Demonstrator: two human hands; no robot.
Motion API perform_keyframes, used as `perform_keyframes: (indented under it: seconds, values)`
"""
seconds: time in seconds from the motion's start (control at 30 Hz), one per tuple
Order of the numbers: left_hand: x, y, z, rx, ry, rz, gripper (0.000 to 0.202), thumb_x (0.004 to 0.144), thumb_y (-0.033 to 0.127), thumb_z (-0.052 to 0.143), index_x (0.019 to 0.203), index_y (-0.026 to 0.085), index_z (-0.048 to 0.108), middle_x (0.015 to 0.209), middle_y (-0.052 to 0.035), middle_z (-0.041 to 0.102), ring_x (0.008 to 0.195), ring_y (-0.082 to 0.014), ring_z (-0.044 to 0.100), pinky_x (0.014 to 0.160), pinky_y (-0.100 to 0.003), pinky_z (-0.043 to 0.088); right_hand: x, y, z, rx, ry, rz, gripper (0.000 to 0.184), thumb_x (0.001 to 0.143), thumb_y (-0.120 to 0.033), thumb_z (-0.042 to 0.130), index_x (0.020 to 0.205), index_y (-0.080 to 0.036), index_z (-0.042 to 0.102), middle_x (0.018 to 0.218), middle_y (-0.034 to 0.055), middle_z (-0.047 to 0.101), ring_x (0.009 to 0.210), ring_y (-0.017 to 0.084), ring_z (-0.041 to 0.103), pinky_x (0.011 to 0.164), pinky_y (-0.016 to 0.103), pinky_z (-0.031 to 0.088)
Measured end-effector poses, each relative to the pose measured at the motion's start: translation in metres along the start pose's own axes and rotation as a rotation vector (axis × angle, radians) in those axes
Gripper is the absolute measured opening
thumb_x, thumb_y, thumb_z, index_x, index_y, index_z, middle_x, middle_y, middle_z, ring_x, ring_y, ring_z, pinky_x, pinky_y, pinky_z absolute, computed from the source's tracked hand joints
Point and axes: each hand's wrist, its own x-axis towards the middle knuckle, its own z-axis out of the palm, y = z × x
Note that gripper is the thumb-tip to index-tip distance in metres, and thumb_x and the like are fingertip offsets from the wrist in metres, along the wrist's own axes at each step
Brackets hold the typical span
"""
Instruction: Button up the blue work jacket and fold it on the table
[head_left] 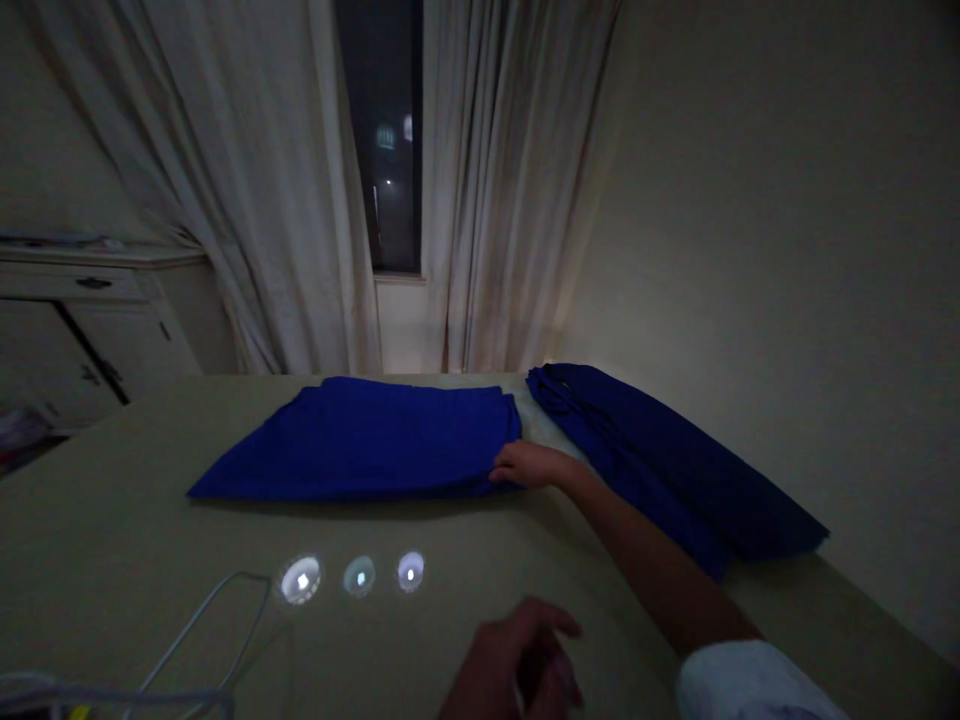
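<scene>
A folded blue cloth (375,440), maybe a garment, lies flat on the table, its long edge toward me. At its near right corner my right hand (529,464) is closed, fingers pinching the edge. My left hand (514,660) hovers over the table near the bottom middle, slightly blurred, its fingers loosely bent and apart with nothing seen in them. To the right of my right forearm, a second, darker blue folded cloth (675,460) lies along the wall, partly behind the arm.
White wire hangers (202,610) lie at the table's lower left. Lamp reflections shine on the glossy table (112,510). Beyond it hang pale curtains (510,200) beside a dark window (390,130). A white cabinet (127,320) stands at the left; a wall (787,250) borders the right.
</scene>
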Motion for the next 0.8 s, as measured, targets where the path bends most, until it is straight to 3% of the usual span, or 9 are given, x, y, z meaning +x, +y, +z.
perform_keyframes:
  seconds: [0.07, 0.17, 0.23, 0.33, 0.43, 0.6, 0.67, 0.73, 0.8]
  values:
    - [0.015, 0.015, -0.049, 0.230, 0.261, 0.053, 0.038, 0.103, 0.047, 0.052, 0.129, 0.022, 0.063, 0.098, -0.0083, 0.075, 0.080, -0.0187, 0.069, 0.073, -0.031, 0.055, -0.043, 0.025, -0.009, 0.086, -0.038, 0.140, 0.048, 0.090, -0.067, 0.070, 0.087, -0.019, 0.078, 0.086, 0.0077, 0.078, 0.079, 0.024, 0.071, 0.072, 0.030, 0.049]
    - [0.037, 0.027, -0.140, 0.730, 0.633, 0.024, 0.045, 0.098, 0.044, 0.045, 0.126, 0.015, 0.065, 0.125, -0.0181, 0.072, 0.113, -0.0306, 0.068, 0.099, -0.045, 0.053, -0.080, 0.057, -0.010, 0.154, 0.264, 0.388, 0.060, 0.090, -0.071, 0.067, 0.112, -0.015, 0.075, 0.112, 0.0158, 0.077, 0.101, 0.031, 0.072, 0.085, 0.036, 0.054]
    - [0.047, 0.023, -0.195, 1.094, 0.885, -0.148, 0.062, 0.093, 0.042, 0.047, 0.140, 0.001, 0.055, 0.145, -0.0328, 0.057, 0.135, -0.0435, 0.054, 0.110, -0.058, 0.044, -0.083, 0.069, 0.000, 0.145, 0.485, 0.512, 0.063, 0.094, -0.060, 0.068, 0.134, -0.011, 0.066, 0.134, 0.0230, 0.068, 0.122, 0.035, 0.067, 0.101, 0.041, 0.051]
    - [0.053, 0.009, -0.246, 1.247, 0.972, -0.480, 0.083, 0.093, 0.050, 0.049, 0.148, -0.012, 0.040, 0.141, -0.0429, 0.053, 0.132, -0.0536, 0.052, 0.103, -0.064, 0.045, -0.071, 0.076, 0.023, 0.177, 0.562, 0.565, 0.078, 0.087, -0.043, 0.081, 0.151, -0.011, 0.051, 0.151, 0.0243, 0.057, 0.137, 0.034, 0.058, 0.112, 0.042, 0.046]
    - [0.050, 0.003, -0.267, 1.223, 0.889, -0.617, 0.073, 0.092, 0.054, 0.053, 0.134, -0.005, 0.059, 0.133, -0.0399, 0.059, 0.127, -0.0569, 0.055, 0.098, -0.066, 0.046, -0.058, 0.074, 0.039, 0.178, 0.620, 0.561, 0.063, 0.086, -0.033, 0.082, 0.143, -0.018, 0.061, 0.145, 0.0173, 0.065, 0.133, 0.031, 0.062, 0.110, 0.039, 0.047]
    - [0.042, 0.029, -0.271, 1.247, 0.806, -0.479, 0.044, 0.099, 0.037, 0.040, 0.117, 0.010, 0.070, 0.126, -0.0235, 0.068, 0.121, -0.0423, 0.063, 0.104, -0.063, 0.043, -0.056, 0.062, 0.032, 0.145, 0.761, 0.602, 0.016, 0.093, -0.019, 0.065, 0.104, -0.023, 0.075, 0.119, 0.0109, 0.076, 0.119, 0.028, 0.066, 0.105, 0.042, 0.046]
    - [0.029, 0.047, -0.268, 1.215, 0.835, -0.343, 0.045, 0.098, 0.041, 0.038, 0.114, 0.012, 0.068, 0.119, -0.0192, 0.070, 0.114, -0.0353, 0.065, 0.101, -0.052, 0.048, -0.074, 0.058, 0.022, 0.282, 0.912, 0.529, 0.008, 0.093, -0.025, 0.065, 0.094, -0.022, 0.071, 0.110, 0.0101, 0.074, 0.111, 0.027, 0.065, 0.102, 0.041, 0.047]
    - [0.001, 0.064, -0.266, 1.106, 0.870, -0.191, 0.047, 0.096, 0.050, 0.038, 0.109, 0.016, 0.067, 0.105, -0.0120, 0.072, 0.100, -0.0294, 0.068, 0.092, -0.042, 0.055, -0.111, 0.055, 0.013, 0.590, 1.030, 0.359, 0.017, 0.091, -0.039, 0.068, 0.089, -0.022, 0.066, 0.097, 0.0059, 0.071, 0.096, 0.024, 0.065, 0.090, 0.037, 0.050]
    - [-0.038, 0.076, -0.268, 1.015, 0.907, -0.101, 0.055, 0.096, 0.064, 0.035, 0.106, 0.021, 0.068, 0.087, -0.0038, 0.071, 0.085, -0.0256, 0.068, 0.078, -0.036, 0.058, -0.165, 0.055, 0.008, 0.951, 0.954, 0.148, 0.034, 0.086, -0.055, 0.074, 0.090, -0.023, 0.061, 0.084, 0.0010, 0.064, 0.078, 0.020, 0.060, 0.074, 0.031, 0.050]
